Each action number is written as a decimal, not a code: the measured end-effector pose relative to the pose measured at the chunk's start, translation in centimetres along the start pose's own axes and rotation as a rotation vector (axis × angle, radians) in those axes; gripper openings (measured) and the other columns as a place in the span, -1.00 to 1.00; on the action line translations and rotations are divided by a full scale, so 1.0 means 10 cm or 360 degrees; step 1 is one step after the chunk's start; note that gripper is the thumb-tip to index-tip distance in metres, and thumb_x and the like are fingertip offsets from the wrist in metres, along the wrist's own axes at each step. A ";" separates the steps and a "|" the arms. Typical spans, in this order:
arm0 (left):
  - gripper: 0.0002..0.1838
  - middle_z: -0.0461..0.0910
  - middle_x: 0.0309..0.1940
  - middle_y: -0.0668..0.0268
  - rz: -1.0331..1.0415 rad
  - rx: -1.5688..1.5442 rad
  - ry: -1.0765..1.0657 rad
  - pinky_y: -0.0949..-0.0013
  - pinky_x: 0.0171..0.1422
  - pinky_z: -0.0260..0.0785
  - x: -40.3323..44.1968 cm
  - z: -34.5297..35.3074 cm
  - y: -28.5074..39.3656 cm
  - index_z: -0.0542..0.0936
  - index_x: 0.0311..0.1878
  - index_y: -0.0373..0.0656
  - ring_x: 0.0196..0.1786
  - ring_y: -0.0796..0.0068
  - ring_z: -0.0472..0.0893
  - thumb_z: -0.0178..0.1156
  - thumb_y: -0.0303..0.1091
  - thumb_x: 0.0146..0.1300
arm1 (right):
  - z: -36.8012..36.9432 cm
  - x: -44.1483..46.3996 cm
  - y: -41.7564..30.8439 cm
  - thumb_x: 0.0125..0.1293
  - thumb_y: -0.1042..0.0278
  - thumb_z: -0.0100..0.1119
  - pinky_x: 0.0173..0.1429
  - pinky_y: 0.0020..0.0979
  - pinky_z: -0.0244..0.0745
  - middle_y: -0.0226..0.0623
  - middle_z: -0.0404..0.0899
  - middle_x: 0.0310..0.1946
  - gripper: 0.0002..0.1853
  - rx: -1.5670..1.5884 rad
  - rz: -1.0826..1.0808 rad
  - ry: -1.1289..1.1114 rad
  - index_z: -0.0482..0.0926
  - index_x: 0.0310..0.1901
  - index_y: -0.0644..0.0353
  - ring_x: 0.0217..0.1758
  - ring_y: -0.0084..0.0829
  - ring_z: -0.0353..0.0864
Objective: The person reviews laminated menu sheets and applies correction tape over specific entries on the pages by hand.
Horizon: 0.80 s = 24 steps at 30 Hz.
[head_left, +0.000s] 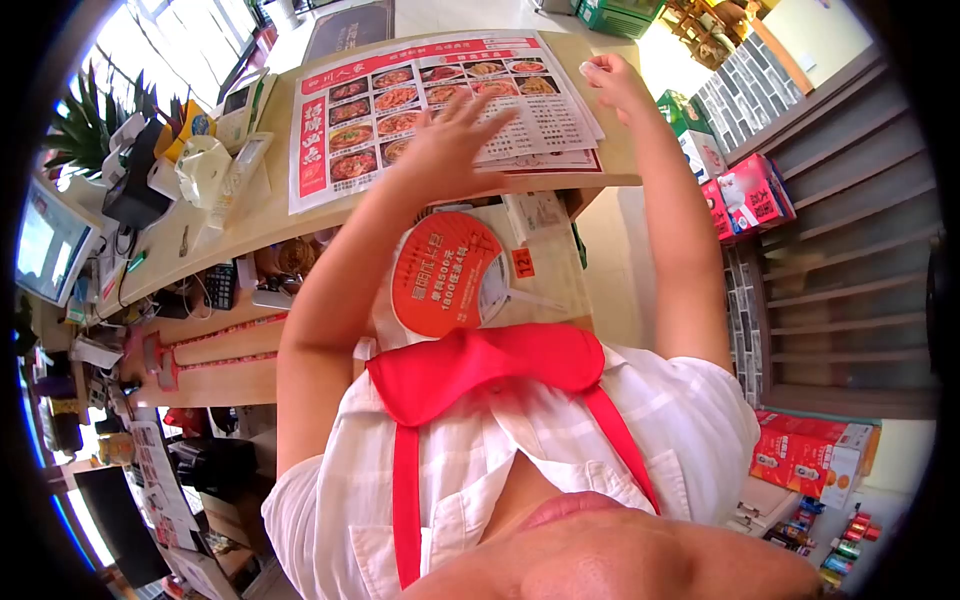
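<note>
light-coloured counter (265, 205) supports printed menu sheets (390, 98), laid flat. left hand (450, 150): fingers spread over the sheets; contact cannot be determined. right hand (617, 88): fingers curled near the sheets' right edge; pinch cannot be determined.

menu sheets (400, 95) lie on the tabletop (245, 225), a bag (204, 170) to their left, a monitor (52, 240) farther left. a fan (445, 270) lies nearer the body, a calculator (220, 286) left of it.
</note>
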<state>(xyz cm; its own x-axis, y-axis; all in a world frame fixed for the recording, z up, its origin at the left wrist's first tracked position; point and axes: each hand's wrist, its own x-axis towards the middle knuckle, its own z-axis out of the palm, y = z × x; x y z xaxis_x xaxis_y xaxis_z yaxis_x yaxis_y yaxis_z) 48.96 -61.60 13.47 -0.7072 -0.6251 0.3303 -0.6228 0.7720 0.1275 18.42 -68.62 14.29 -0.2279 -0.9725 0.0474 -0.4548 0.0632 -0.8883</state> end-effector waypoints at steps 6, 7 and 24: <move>-0.21 0.03 0.44 0.23 -0.0312 0.0119 -0.0241 -0.13 0.47 -0.23 -0.43 -0.16 -0.28 0.24 0.37 0.18 0.48 0.07 -0.03 0.19 0.17 0.07 | -0.01 -0.02 0.03 0.20 0.08 0.24 0.02 -0.22 0.37 -0.48 0.44 -0.13 -0.59 0.0347 0.0055 -0.0142 0.42 -0.01 0.09 -0.08 -0.57 0.41; -0.23 0.03 0.44 0.23 -0.0321 0.0101 -0.0243 -0.12 0.47 -0.22 -0.43 -0.12 -0.30 0.24 0.37 0.19 0.48 0.07 -0.03 0.17 0.18 0.09 | 0.00 -0.01 0.01 0.20 0.07 0.24 0.03 -0.22 0.37 -0.49 0.43 -0.13 -0.59 0.0346 0.0042 -0.0162 0.42 -0.01 0.09 -0.07 -0.57 0.40; -0.32 0.16 0.39 0.23 -0.0599 -0.0052 0.0235 0.10 0.48 -0.09 -0.32 -0.19 -0.89 0.27 0.35 0.22 0.45 0.08 0.06 0.17 0.09 0.15 | -0.06 -0.12 -0.04 0.18 0.11 0.25 0.10 -0.21 0.33 -0.44 0.48 -0.14 -0.61 0.0399 0.0026 -0.0223 0.46 -0.03 0.10 -0.04 -0.53 0.44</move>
<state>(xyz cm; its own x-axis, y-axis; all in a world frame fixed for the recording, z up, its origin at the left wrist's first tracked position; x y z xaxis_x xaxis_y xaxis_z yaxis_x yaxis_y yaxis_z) 57.41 -66.29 13.09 -0.3749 -0.8432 0.3853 -0.8163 0.4972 0.2939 18.32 -67.36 14.88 -0.1045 -0.9944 -0.0157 -0.2213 0.0386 -0.9744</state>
